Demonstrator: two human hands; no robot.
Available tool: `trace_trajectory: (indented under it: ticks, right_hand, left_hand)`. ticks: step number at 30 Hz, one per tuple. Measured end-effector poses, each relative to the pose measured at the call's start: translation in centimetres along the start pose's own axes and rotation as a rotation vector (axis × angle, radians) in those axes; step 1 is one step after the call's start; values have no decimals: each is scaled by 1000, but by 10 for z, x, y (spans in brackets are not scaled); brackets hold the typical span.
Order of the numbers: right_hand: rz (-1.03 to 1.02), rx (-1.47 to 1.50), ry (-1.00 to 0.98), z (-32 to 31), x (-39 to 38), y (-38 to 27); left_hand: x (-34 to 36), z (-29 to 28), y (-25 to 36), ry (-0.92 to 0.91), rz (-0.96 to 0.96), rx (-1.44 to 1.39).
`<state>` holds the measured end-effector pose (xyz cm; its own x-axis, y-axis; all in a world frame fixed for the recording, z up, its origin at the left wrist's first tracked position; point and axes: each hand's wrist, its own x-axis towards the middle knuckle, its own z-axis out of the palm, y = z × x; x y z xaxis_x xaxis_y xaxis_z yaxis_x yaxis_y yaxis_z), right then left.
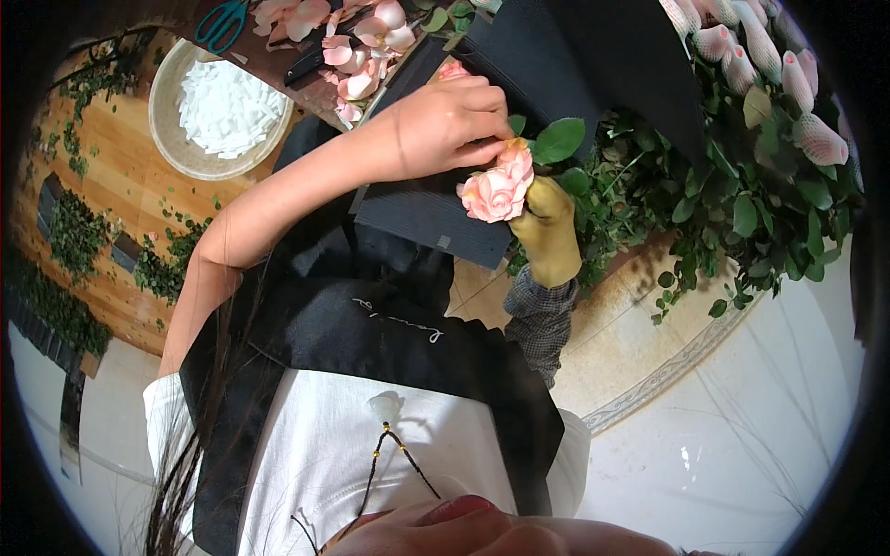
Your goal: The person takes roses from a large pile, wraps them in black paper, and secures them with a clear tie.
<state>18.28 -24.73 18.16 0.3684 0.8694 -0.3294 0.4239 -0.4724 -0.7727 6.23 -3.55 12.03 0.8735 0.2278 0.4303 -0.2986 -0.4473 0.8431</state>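
Observation:
A pink rose (498,185) is held up in front of my chest, its bloom facing me. My right hand (547,232), in a yellowish glove with a checked cuff, grips the stem just under the bloom. My bare left hand (445,125) reaches over from the left, and its fingertips pinch the outer petals at the top of the bloom. A green leaf (559,139) sticks up beside the flower. The stem below the glove is hidden.
Loose pink petals (362,46), teal scissors (222,23) and a small black tool (306,63) lie on the dark table. A round bowl (171,139) holds white foam pieces. Roses in white net sleeves (760,65) and leafy stems (723,195) lie at right. Leaf scraps (74,232) litter the wooden floor.

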Motion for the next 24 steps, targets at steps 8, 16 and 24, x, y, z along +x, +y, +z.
trace_trajectory:
  ticks: [8,16,24]
  right_hand:
    - [71,194,168,8,-6,10]
    - [167,336,274,14,-6,12]
    - [114,164,258,13,-3,11]
  left_hand:
    - [-26,-47,-3,214,-506,699]
    - [-18,5,23,-7,-238,-204]
    - [-11,4,16,-42,-197,-217]
